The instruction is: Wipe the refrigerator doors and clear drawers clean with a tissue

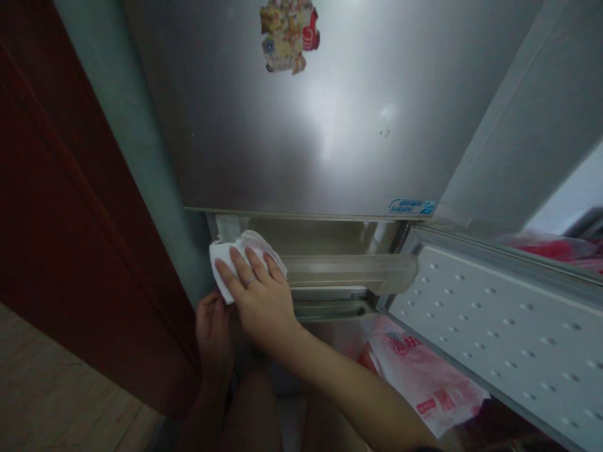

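Note:
My right hand (266,295) lies over a folded white wipe (221,251), paper or cloth, with fingers pressed on it and a ring on one finger. The wipe is at the left end of a clear plastic drawer (339,271) that sticks out of the open middle compartment of a fridge. Lower and further left, my left hand (214,333) has its fingers curled beside the drawer's left edge, just under the wipe. What those fingers hold, if anything, is hidden.
Above is the silver upper fridge door (343,113) with a worn sticker (287,34). The dimpled compartment door (499,326) stands swung out to the right. Below it hangs a pink-and-white plastic bag (419,376). A dark red door frame (85,220) borders the left.

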Demonstrator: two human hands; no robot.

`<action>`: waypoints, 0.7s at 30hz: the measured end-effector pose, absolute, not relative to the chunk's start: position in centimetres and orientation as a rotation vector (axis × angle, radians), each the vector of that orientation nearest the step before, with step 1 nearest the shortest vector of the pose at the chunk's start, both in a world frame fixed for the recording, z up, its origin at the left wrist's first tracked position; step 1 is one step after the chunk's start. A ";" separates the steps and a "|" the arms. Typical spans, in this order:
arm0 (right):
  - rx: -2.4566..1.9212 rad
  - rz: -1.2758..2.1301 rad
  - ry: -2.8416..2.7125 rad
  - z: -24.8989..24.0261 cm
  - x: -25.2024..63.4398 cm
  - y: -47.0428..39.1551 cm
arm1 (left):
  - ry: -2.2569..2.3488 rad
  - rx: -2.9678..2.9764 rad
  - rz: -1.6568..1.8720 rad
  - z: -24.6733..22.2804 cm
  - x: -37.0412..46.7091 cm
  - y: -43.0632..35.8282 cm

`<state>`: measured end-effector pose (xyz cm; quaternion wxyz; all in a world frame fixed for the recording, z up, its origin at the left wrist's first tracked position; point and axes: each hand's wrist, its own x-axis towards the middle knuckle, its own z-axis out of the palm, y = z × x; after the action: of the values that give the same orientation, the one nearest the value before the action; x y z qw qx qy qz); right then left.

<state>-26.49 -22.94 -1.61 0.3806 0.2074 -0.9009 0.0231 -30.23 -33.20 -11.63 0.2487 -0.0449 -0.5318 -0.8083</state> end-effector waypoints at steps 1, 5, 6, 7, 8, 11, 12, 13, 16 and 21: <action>0.503 0.056 -2.301 -1.8 -26.1 -21.9 | -1.444 -0.088 -2.208 -11.6 -30.3 -33.1; 0.329 0.020 -2.323 -2.8 -23.7 -16.6 | -1.417 -0.003 -2.222 -11.7 -30.6 -33.0; 0.287 0.007 -2.329 -3.1 -23.1 -15.1 | -1.422 0.006 -2.214 -11.8 -30.6 -33.0; 0.239 -0.003 -2.325 -3.4 -22.4 -13.5 | -1.430 0.011 -2.204 -11.9 -30.7 -33.0; 0.183 -0.008 -2.318 -3.8 -21.8 -11.8 | -1.450 0.006 -2.192 -12.1 -30.8 -33.0; 0.021 0.006 -2.254 -4.9 -20.2 -6.9 | -1.512 -0.014 -2.134 -12.4 -30.9 -33.1; -0.033 0.018 -2.225 -5.2 -19.9 -5.4 | -1.525 -0.020 -2.121 -12.4 -30.9 -33.1; -0.080 0.036 -2.195 -5.5 -19.6 -4.0 | -1.525 -0.026 -2.116 -12.4 -30.9 -33.1; -0.151 0.126 -2.090 -6.2 -19.4 -1.3 | -1.465 -0.043 -2.172 -12.1 -30.7 -32.9; -0.177 0.208 -1.968 -7.1 -20.6 -2.9 | -1.383 -0.047 -2.235 -11.8 -30.6 -32.8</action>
<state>-20.65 -2.92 -7.09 0.5458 -0.0746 -0.8300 0.0876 -30.60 -32.81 -11.82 0.2535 -0.0172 -0.5089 -0.8225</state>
